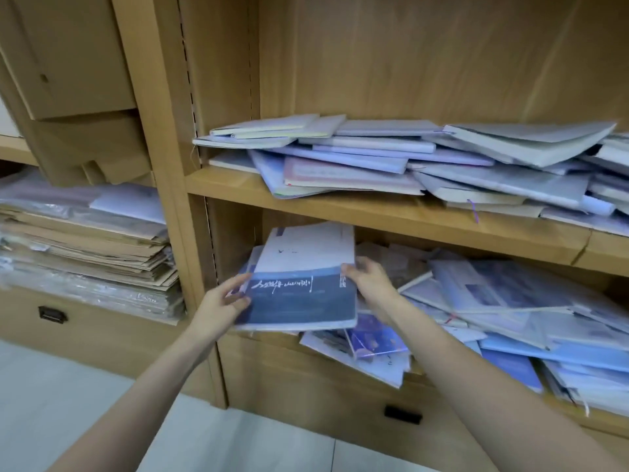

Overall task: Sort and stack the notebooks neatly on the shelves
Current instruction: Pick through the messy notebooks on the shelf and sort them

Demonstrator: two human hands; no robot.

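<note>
Left hand [227, 299] grips the left edge of the blue notebook [301, 303]; right hand [366, 282] pinches its right edge. The notebook lies between the hands at the left end of the lower shelf [258, 338], long axis running away from the person into the bay, both hands equally near. Held: one, or a thin bundle; cannot tell. Loose piles: two, upper pile [408, 158] and lower pile [510, 318]; notebooks within overlap too much to count

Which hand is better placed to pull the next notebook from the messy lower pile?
Right hand, probably: it sits beside the loose pile, while the left hand grips the far edge of the held notebook.
</note>
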